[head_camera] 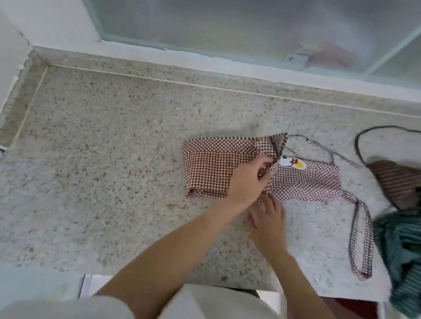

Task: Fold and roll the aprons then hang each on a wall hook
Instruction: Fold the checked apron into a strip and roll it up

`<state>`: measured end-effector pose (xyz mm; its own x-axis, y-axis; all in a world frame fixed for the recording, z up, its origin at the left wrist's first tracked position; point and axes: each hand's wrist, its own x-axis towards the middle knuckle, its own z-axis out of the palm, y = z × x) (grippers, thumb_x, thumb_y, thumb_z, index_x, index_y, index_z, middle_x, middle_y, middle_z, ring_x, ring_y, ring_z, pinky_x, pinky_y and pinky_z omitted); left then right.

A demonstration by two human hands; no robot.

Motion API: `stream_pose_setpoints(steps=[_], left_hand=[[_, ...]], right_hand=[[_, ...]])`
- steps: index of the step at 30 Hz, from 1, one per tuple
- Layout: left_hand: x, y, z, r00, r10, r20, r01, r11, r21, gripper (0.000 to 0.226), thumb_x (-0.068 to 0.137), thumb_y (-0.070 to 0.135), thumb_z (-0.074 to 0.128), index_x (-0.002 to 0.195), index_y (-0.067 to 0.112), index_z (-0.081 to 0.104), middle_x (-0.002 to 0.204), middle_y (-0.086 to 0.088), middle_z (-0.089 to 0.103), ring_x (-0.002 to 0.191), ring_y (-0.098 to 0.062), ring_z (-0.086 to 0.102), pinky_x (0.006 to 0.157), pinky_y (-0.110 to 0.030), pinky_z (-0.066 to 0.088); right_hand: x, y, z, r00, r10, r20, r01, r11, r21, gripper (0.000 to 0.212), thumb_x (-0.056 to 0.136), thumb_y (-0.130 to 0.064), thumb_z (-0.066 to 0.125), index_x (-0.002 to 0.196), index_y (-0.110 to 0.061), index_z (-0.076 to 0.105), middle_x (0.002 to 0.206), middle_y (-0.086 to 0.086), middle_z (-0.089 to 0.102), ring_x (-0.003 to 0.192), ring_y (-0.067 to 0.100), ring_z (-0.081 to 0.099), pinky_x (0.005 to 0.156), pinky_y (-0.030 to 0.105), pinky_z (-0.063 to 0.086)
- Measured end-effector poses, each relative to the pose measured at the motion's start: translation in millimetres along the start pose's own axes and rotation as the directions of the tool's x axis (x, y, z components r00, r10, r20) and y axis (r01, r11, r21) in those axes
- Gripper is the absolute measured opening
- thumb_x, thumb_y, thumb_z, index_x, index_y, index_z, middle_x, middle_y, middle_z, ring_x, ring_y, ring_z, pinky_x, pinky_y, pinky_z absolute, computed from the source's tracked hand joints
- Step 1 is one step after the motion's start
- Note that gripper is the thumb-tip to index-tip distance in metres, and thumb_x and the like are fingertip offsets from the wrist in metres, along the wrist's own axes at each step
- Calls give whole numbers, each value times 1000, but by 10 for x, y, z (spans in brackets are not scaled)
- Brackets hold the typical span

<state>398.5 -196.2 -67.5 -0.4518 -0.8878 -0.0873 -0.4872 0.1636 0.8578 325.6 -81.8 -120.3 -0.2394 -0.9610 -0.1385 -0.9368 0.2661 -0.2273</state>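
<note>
A brown-and-white checked apron (210,170) lies partly folded on the speckled stone counter (94,170), its bib with a white and yellow patch (294,163) pointing right. Its checked straps (363,240) trail to the right. My left hand (248,183) pinches a fold of the checked fabric at the apron's middle. My right hand (268,219) rests on the counter at the apron's near edge, fingertips touching the fabric; its grip is hidden. A dark green striped apron (415,255) lies crumpled at the right edge, with a brown striped cloth (400,186) beside it.
A thin dark strap (360,142) loops on the counter behind the brown striped cloth. A frosted glass window (251,16) and its white sill run along the back. A white wall stands at the left. The counter's front edge is near my body.
</note>
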Motion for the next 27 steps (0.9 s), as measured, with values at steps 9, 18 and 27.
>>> stream_pose_setpoints(steps=[9,18,27], left_hand=[[-410,-394,111,985,170,-38,-145,920,364,48,86,46,54,125,18,54,122,-1,58,115,-21,51,98,-38,43],[-736,-1151,-514,885,-438,-159,463,788,406,79,70,45,74,133,9,43,129,-14,43,120,-32,40,99,-42,36],[-595,-940,-350,827,-499,-259,470,866,-171,62,71,15,79,123,18,46,106,3,59,94,-17,60,72,-25,50]], right_hand=[[318,672,-377,966,257,-34,-241,939,246,21,91,-21,54,106,-9,63,99,9,66,94,30,59,79,41,48],[734,579,-331,881,432,194,-468,859,209,63,88,-33,61,138,-12,29,126,20,46,110,37,53,86,41,45],[780,615,-313,924,369,98,-369,796,480,77,86,-5,62,147,-18,18,97,9,54,86,24,54,72,34,43]])
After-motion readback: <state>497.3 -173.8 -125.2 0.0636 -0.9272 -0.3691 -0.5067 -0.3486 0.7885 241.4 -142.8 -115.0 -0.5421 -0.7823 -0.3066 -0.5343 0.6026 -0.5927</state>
